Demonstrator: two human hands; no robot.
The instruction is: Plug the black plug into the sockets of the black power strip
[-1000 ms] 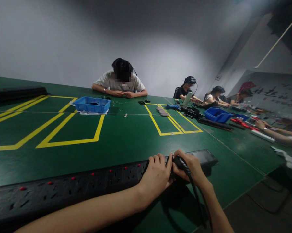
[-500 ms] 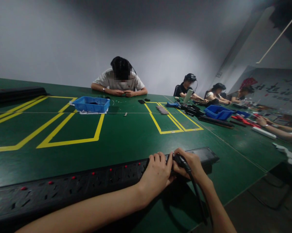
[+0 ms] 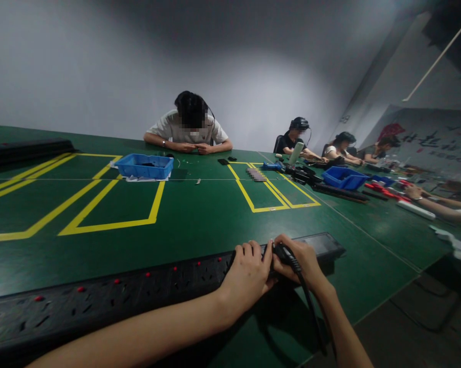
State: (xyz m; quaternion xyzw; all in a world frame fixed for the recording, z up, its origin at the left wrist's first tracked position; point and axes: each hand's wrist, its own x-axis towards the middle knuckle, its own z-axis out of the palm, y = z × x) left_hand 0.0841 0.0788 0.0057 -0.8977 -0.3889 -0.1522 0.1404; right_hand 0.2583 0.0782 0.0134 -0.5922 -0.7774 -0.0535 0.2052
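A long black power strip with slotted sockets and several small red buttons stretches across the near side of the green table. My left hand is wrapped over the strip, fingers on its far edge and thumb side toward the right. Close against it, my right hand is closed around the plug end of a black cable, which hangs down past my wrist. The plug is at the strip's surface, but my fingers hide whether it sits in a socket. Beyond my right hand lies the strip's smooth end.
Yellow tape outlines mark the tabletop. A blue tray stands ahead, with a person seated behind it. Another blue bin, black parts and more people are at the right. A dark strip lies far left.
Both hands keep their places on the power strip and cable. Only a very slight shift of the whole view shows.
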